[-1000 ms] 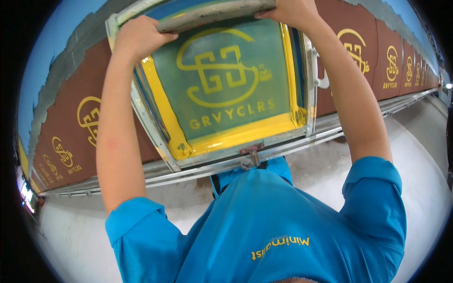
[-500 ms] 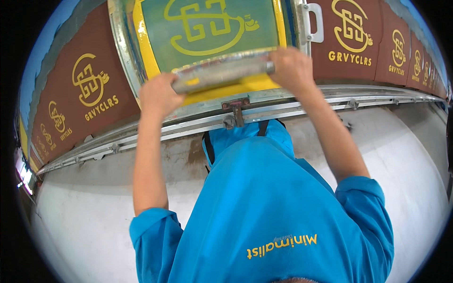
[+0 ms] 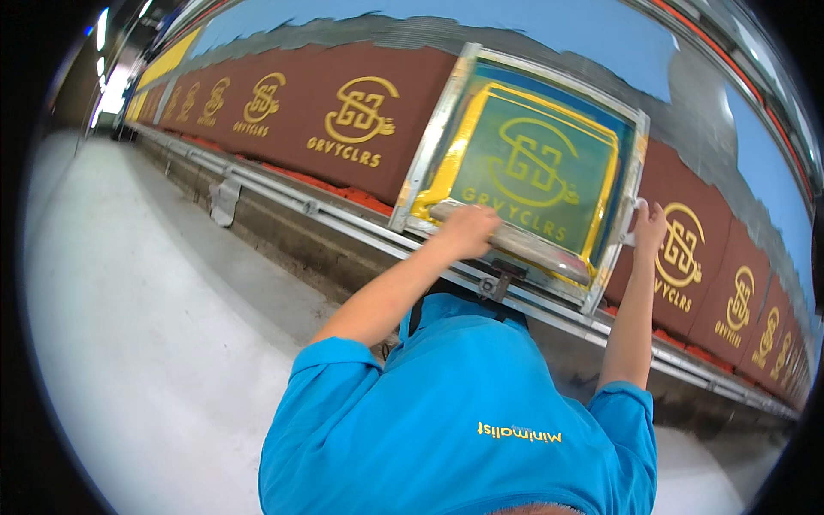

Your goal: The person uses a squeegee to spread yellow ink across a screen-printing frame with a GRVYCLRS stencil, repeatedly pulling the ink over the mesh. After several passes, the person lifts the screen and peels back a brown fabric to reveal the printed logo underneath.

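A silk-screen frame (image 3: 426, 154) with metal sides lies over the brown fabric, its green mesh (image 3: 493, 129) bordered by yellow ink (image 3: 468, 142). Across the near end of the mesh rests a squeegee (image 3: 542, 251) with a long pale grip. My left hand (image 3: 469, 232) is closed around the left part of this squeegee. At the frame's right side, my right hand (image 3: 650, 227) grips the white handle (image 3: 633, 215), its fingers partly hidden.
Brown fabric panels (image 3: 412, 86) with yellow printed emblems run along the long table on both sides. A metal rail (image 3: 343, 221) follows the near edge, with a bracket (image 3: 504, 279) below the frame. Grey and blue sheeting (image 3: 549, 26) lies beyond; a pale floor (image 3: 172, 300) stretches left.
My right hand has left the squeegee and taken hold of the frame's white handle. My left hand stays on the squeegee, now at the near end. The view has swung around.
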A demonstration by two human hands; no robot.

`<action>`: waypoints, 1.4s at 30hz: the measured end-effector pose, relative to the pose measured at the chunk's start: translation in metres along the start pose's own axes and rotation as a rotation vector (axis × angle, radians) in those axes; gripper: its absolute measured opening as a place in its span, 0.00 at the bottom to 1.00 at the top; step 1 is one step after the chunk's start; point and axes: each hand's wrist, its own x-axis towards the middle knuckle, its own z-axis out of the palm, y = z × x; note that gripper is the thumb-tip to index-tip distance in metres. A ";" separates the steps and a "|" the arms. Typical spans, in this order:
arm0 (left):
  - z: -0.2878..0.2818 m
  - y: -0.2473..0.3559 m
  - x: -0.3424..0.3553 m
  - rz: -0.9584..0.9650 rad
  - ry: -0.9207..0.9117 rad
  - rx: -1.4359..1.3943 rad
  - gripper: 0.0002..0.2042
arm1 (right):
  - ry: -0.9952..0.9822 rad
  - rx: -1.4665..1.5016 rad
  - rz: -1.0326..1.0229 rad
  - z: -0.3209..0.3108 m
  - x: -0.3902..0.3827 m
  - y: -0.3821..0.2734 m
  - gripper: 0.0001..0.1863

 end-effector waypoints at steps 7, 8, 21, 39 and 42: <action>-0.005 -0.016 -0.067 0.035 0.160 -0.071 0.16 | 0.000 -0.020 0.108 0.024 -0.022 -0.054 0.23; -0.017 -0.027 -0.073 0.050 0.188 -0.059 0.15 | -0.010 0.006 0.094 0.027 -0.022 -0.082 0.23; -0.115 -0.290 -0.064 -0.003 -0.157 0.199 0.28 | 0.006 0.012 0.064 0.248 -0.138 -0.245 0.22; -0.031 -0.183 0.146 -0.028 -0.515 -0.112 0.38 | -0.059 -0.172 0.136 0.142 0.017 -0.066 0.26; -0.065 -0.183 0.206 -0.061 -0.486 0.064 0.37 | -0.092 -0.215 0.242 0.148 0.030 -0.082 0.27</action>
